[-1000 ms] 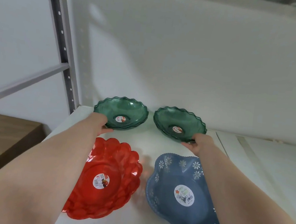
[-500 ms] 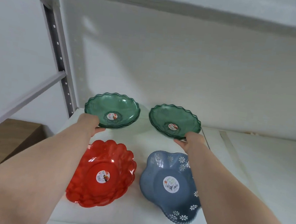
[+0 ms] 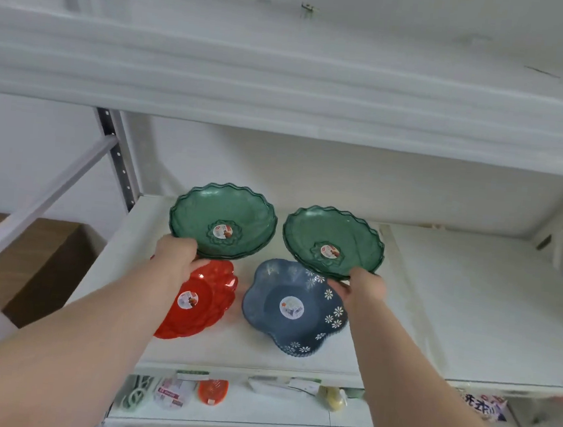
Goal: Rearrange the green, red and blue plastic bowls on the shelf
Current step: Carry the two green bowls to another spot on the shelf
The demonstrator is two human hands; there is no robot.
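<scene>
Two green wavy-rimmed bowls are held tilted above the white shelf (image 3: 437, 297). My left hand (image 3: 176, 255) grips the near rim of the left green bowl (image 3: 232, 212). My right hand (image 3: 364, 288) grips the near rim of the right green bowl (image 3: 326, 233). Each green bowl looks like a stack of two or three. Below them, on the shelf, sit a red scalloped bowl (image 3: 206, 306), partly hidden by my left arm, and a blue flower-patterned bowl (image 3: 274, 305) to its right.
An upper shelf board (image 3: 285, 86) hangs close above. A perforated metal upright (image 3: 117, 156) stands at the left, with a brown cardboard box (image 3: 35, 258) beyond it. A lower shelf (image 3: 254, 407) holds small packaged items. The shelf's right half is bare.
Both green bowls have lifted off the shelf and come toward me, now overlapping the red and blue bowls. The view has pulled back, showing the upper and lower shelves.
</scene>
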